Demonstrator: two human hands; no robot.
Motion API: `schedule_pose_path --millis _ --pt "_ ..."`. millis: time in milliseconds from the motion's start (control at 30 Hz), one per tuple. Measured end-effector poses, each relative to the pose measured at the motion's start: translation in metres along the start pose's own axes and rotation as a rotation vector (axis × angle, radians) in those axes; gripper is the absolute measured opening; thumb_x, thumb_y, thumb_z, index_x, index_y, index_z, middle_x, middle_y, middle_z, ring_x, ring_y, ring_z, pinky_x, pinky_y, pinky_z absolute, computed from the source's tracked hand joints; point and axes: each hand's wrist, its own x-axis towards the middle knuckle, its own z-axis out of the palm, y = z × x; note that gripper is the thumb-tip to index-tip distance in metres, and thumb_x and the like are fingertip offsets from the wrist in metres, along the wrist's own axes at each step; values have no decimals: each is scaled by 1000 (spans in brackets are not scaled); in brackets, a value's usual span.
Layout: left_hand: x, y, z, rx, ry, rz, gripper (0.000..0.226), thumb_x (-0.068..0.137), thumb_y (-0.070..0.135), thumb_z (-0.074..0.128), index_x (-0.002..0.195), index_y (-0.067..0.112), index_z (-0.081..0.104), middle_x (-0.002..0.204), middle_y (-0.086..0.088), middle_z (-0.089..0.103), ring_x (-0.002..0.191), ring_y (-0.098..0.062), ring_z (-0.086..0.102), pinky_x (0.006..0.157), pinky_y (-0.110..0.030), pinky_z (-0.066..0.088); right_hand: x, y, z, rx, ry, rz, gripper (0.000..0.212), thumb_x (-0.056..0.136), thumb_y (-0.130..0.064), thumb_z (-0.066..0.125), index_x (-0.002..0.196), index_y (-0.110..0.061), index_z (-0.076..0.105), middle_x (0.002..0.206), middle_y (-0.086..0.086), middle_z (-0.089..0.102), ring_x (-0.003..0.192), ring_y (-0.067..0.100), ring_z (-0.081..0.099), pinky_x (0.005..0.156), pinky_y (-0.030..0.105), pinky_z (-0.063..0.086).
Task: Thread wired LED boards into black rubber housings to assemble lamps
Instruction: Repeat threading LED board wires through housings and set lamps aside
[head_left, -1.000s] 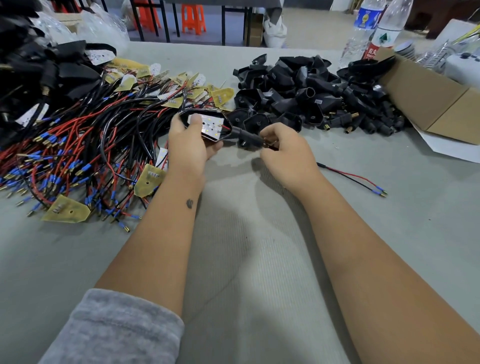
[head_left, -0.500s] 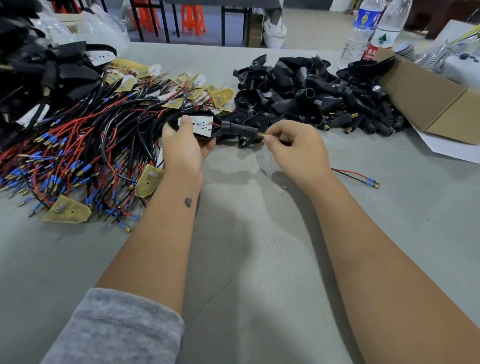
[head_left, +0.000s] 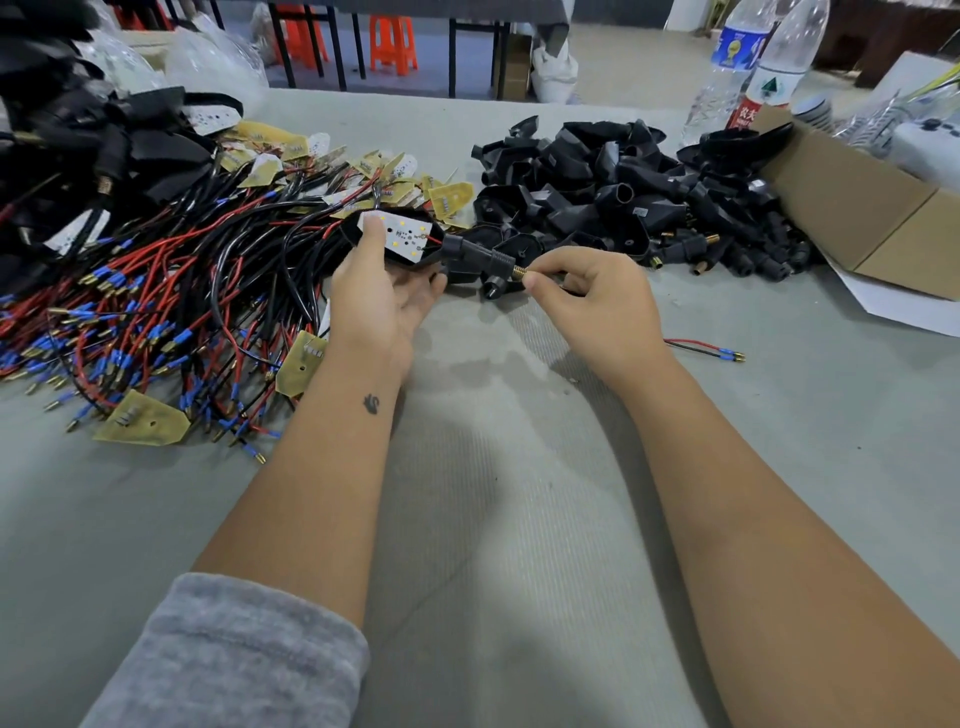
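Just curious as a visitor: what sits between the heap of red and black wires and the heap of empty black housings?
In the head view, the left hand holding a black housing with a white LED board seated inside.

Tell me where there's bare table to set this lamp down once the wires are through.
Bare grey table lies between and in front of the forearms. Another free patch lies right of the right hand, around the loose wire ends, below the cardboard box. Crowded: wired LED boards at left, black rubber housings behind the hands.
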Motion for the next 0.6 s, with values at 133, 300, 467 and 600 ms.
schedule_pose_path --millis 133,300,467,600 --pt "-9 -6 7 20 -225 -184 46 101 46 41 106 6 61 97 -9 72 94 -27 69 87 -45 57 -1 -4 3 -23 46 -17 10 88 -35 61 84 -32 70 62 -15 59 60 10 50 58 33 42" --pt "-27 -17 25 195 -289 -60 9 101 17 49 108 11 52 98 -8 70 85 -18 68 78 -37 60 -5 -20 13 -9 74 0 10 90 -34 60 90 -35 70 86 -22 70 84 6 64 76 37 53" --pt "-34 -2 30 494 -249 36 19 101 16 45 119 11 50 108 -12 66 89 -20 66 80 -38 57 -10 -48 32 24 131 -4 15 91 -36 54 88 -31 68 73 -14 68 72 9 62 62 34 49" --pt "-29 39 29 669 -160 232 17 98 12 47 114 15 50 100 -6 64 94 -21 64 87 -38 53 -9 -84 49 128 89 -45 17 95 -30 49 90 -25 65 68 -9 61 65 15 52 56 32 38"
